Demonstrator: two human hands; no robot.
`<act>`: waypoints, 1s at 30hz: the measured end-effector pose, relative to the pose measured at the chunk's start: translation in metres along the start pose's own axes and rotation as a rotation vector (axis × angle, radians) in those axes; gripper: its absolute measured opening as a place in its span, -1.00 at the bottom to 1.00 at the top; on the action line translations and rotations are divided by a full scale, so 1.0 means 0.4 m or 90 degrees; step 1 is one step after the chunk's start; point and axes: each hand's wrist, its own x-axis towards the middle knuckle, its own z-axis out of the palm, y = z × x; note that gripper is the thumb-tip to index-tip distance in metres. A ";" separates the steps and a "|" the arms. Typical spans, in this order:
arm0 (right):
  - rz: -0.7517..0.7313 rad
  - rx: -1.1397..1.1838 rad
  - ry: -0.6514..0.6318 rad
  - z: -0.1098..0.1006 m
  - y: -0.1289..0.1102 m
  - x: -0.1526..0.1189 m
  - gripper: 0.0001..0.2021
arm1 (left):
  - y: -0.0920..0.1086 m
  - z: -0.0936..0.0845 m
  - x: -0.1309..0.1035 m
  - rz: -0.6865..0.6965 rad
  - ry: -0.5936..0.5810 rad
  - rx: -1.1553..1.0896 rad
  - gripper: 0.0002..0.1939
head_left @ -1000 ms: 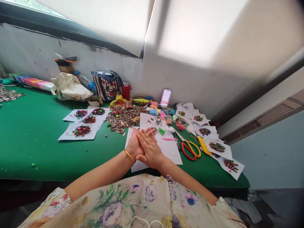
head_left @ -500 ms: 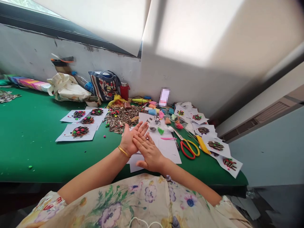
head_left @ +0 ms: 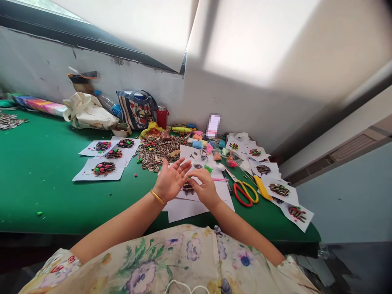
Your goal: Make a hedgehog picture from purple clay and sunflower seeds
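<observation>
My left hand (head_left: 172,179) is palm up with its fingers spread, a gold bangle at the wrist. Beside its fingertips, my right hand (head_left: 202,185) has thumb and forefinger brought together; whatever lies between them is too small to make out. Under both hands is white paper (head_left: 187,209) bearing a dark seed shape (head_left: 188,186), partly hidden by my right hand. Behind them spreads a heap of striped seeds (head_left: 159,150). A green clay piece (head_left: 208,168) and a pink tool (head_left: 219,179) lie just beyond my right hand.
Red-and-yellow scissors (head_left: 245,192) and a yellow cutter (head_left: 262,188) lie to the right, near cards with seed figures (head_left: 278,189). More decorated cards (head_left: 102,168) are on the left. Bags (head_left: 137,110) and a red bottle (head_left: 161,117) stand along the wall.
My right hand has lifted off my left palm, moved slightly right and drawn its thumb and forefinger together. The seed shape on the paper now shows between the hands.
</observation>
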 end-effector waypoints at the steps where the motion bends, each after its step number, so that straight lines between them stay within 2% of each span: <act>1: 0.030 -0.001 0.020 -0.006 0.013 -0.002 -0.88 | 0.003 -0.017 0.005 0.058 0.005 0.064 -0.35; 4: 0.105 -0.019 0.014 -0.016 0.055 -0.018 -0.81 | 0.013 -0.078 0.011 0.256 0.036 0.406 -0.56; 6: 0.113 -0.033 -0.010 -0.014 0.071 -0.032 -0.83 | 0.015 -0.118 0.006 0.340 0.001 0.680 -0.65; 8: 0.099 -0.056 -0.034 -0.007 0.075 -0.043 -0.86 | 0.012 -0.147 -0.006 0.372 -0.084 0.857 -0.66; 11: 0.087 -0.091 -0.055 0.003 0.066 -0.051 -0.86 | 0.000 -0.164 -0.025 0.372 -0.171 1.007 -0.67; 14: 0.103 -0.116 -0.055 0.009 0.059 -0.054 -0.88 | -0.012 -0.162 -0.034 0.371 -0.199 1.093 -0.75; 22: 0.102 -0.193 -0.028 0.016 0.062 -0.061 -0.91 | -0.042 -0.156 -0.024 0.388 -0.146 1.176 -0.80; 25: 0.107 -0.191 -0.025 0.015 0.068 -0.061 -0.91 | -0.053 -0.152 -0.022 0.398 -0.131 1.194 -0.84; 30: 0.115 -0.153 -0.013 0.009 0.078 -0.060 -0.92 | -0.061 -0.146 -0.018 0.414 -0.150 1.234 -0.89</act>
